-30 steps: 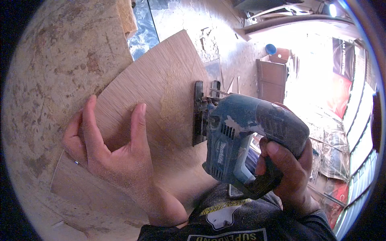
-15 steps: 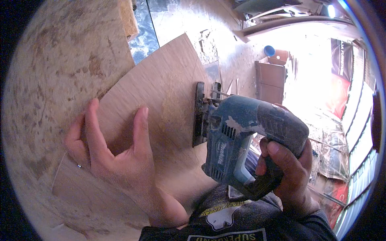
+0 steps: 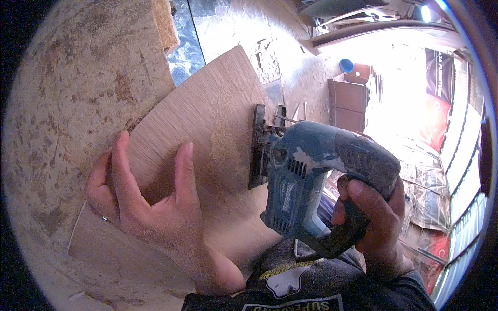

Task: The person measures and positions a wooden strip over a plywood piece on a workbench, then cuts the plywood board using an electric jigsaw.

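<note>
A blue, worn jigsaw (image 3: 306, 176) is gripped by its handle in my right hand (image 3: 378, 220), fingers wrapped round it. Its black base plate (image 3: 256, 150) sits at the right edge of a piece of plywood (image 3: 197, 109); the blade's contact with the wood is hidden. My left hand (image 3: 155, 205) bears on the plywood, its thumb on the upper face and its fingers bent at the curved left edge. One finger wears a ring. Pale sawdust (image 3: 225, 137) lies on the board to the left of the jigsaw.
A stained worktable (image 3: 78, 103) extends under the plywood on the left. Beyond it are a wooden block (image 3: 165, 26), a brown box (image 3: 347, 98) and a blue round container (image 3: 346, 65) near the floor. A logo shirt (image 3: 290, 280) is close below the jigsaw.
My left hand and the plywood have shifted very slightly in view. The jigsaw stays almost in place at the board's edge, still in my right hand.
</note>
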`<state>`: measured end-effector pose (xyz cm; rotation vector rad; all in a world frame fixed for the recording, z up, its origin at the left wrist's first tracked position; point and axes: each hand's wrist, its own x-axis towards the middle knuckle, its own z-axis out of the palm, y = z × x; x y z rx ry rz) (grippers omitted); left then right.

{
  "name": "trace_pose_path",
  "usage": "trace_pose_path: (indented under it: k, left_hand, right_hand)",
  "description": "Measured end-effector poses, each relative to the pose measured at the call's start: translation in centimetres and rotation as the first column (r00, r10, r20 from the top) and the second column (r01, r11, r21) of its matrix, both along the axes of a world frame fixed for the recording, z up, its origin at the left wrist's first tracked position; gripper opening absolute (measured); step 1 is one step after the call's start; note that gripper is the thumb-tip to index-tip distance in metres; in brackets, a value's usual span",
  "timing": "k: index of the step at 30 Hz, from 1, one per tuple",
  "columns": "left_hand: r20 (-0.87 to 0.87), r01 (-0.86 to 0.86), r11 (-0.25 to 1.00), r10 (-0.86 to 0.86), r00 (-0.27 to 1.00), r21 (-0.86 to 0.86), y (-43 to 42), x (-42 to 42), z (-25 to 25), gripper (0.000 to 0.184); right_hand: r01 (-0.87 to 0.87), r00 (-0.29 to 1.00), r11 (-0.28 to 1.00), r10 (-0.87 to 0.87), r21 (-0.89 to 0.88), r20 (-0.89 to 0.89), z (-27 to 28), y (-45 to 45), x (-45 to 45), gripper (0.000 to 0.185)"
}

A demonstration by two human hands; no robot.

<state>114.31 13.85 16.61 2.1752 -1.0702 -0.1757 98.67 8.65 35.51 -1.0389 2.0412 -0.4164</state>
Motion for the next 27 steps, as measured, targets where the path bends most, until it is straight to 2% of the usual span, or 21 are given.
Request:
trace_pose_path:
  k: [17,21,24,27]
  left_hand:
    - [-0.011,-0.014,1.000,0.014,1.000,-0.001,-0.1,0.2,0.1,0.070]
    - [-0.027,-0.017,1.000,0.016,0.999,-0.011,0.3,0.3,0.1,0.070]
    - [-0.063,-0.045,0.999,0.043,0.997,-0.031,0.0,0.0,0.0,0.070]
    - [-0.060,-0.052,0.998,0.051,0.997,-0.026,0.3,0.1,0.4,0.071]
  right_hand:
    - [-0.012,0.997,1.000,0.013,-0.027,0.071,-0.1,-0.4,0.3,0.054]
    - [-0.011,0.998,0.994,0.004,0.112,0.063,1.2,-0.2,-0.7,0.061]
    - [0.046,0.999,0.999,-0.046,-0.003,-0.002,0.2,-0.1,0.0,0.059]
    - [0.022,1.000,0.999,-0.022,-0.046,-0.013,0.1,0.4,-0.1,0.043]
